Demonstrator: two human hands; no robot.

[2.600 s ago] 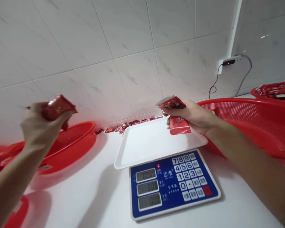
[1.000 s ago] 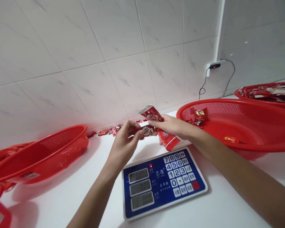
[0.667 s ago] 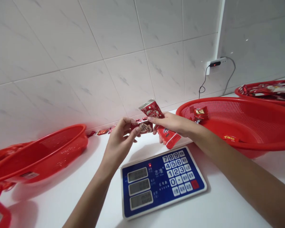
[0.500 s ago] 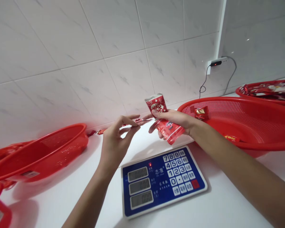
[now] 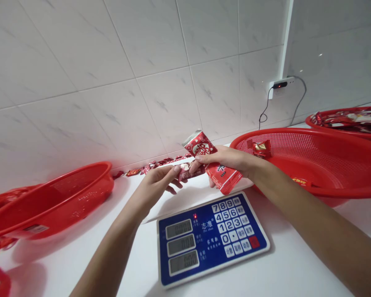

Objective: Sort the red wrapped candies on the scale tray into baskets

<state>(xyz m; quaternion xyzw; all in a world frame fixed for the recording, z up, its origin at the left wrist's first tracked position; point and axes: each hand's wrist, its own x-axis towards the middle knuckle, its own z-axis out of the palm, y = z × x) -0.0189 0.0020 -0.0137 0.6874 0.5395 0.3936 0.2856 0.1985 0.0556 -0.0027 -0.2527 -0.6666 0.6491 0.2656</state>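
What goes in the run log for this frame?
left hand: pinching small wrapped candy | right hand: holding red packets | below: scale

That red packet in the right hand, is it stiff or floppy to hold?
Probably floppy and light: the red packet is flat, thin and creased, and the right hand pinches it with only fingertips. Its glossy film looks somewhat slippery. It seems unlikely to roll, being flat.
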